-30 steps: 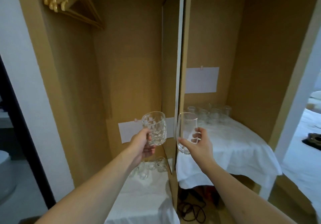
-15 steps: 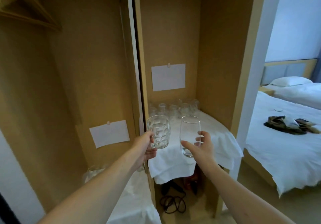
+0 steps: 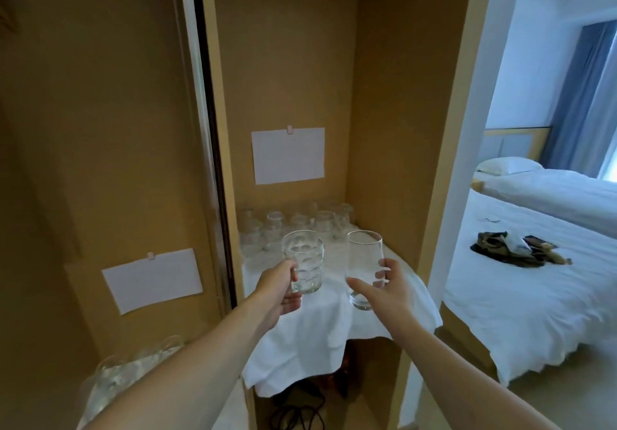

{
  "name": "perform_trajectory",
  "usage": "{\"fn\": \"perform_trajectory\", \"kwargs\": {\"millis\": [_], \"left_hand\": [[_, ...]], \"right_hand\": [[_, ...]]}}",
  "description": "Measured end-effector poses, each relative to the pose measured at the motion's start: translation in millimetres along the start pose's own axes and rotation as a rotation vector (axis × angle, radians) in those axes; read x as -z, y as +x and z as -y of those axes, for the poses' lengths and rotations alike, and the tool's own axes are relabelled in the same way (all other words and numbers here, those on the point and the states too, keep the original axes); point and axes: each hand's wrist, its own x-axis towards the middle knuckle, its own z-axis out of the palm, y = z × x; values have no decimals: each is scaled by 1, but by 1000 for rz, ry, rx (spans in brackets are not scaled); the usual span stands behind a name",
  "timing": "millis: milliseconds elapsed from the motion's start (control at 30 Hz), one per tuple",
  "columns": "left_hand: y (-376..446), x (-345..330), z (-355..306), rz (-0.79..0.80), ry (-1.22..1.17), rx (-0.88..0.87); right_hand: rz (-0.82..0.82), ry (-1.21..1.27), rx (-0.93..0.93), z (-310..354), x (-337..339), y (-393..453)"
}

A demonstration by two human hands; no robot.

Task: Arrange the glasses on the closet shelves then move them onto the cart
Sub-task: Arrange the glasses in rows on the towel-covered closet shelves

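Observation:
My left hand (image 3: 278,291) grips a short dimpled glass (image 3: 305,259) upright. My right hand (image 3: 387,291) holds a taller smooth glass (image 3: 362,262), thumb on the near side and fingers behind it. Both glasses hang in the air over the front of the right closet shelf (image 3: 334,326), which is draped in a white cloth. Several clear glasses (image 3: 297,226) stand in a cluster at the back of that shelf. More glasses (image 3: 127,369) sit on the lower left shelf, partly hidden by my left forearm.
A vertical divider (image 3: 213,169) splits the closet into two bays. White paper sheets (image 3: 287,155) are pinned to the back walls. Black cables (image 3: 297,413) lie on the floor under the right shelf. A bed (image 3: 534,282) with dark items on it stands to the right.
The view has swung to the right, from the left bay to the right bay. Both hands keep their glasses and now hold them over the right shelf's front.

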Motion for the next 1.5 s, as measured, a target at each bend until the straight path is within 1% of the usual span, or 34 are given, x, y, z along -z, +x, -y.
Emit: {"fn": "perform_trajectory", "kwargs": {"millis": [167,267,367,633,733,1000,1200,1333,1500], "left_hand": [[51,-11,-8,-33,-2,14],[76,-13,-8,-39,-34,42],[98,-9,-6,-46,-45,55],[142,5,6,-131,-60,130],[157,7,11,-165,-66,151],[188,2,29,-292,-124,192],[204,-11,44,-381,-252,205],[214,-28,41,-402,-306,213],[218,-50,43,-403,-300,211]], "right_hand": [[1,-41,-13,-7,-20,45],[34,-62,-34,-14,-34,67],[64,-68,-55,-22,-50,84],[124,-141,-75,-44,-85,118],[142,-140,-72,-51,-95,134],[258,-107,-83,-77,-122,183],[361,-122,-57,-96,-134,220],[399,-110,-54,-108,-138,243],[458,-70,-66,-123,-139,262]]}}
